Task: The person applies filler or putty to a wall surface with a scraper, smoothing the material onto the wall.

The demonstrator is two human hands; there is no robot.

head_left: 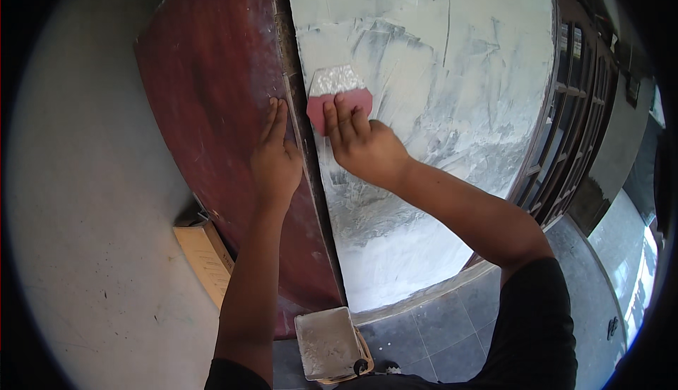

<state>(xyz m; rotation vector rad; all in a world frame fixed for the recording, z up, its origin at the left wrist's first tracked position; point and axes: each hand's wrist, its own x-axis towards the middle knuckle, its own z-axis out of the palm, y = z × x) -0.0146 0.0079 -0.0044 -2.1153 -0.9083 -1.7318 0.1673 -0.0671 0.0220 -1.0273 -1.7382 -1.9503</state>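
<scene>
the right hand point(371, 151) has its fingers closed on a pink scraper point(342, 106), which is at twelve o'clock of the view, by the nine o'clock edge of the patchy white wall point(452, 108); white paste covers its upper part. the left hand point(277, 170), at nine o'clock, rests two straight, open fingers on the dark red board point(212, 86). at six o'clock stands a square tub point(301, 348), with greyish residue inside.
</scene>
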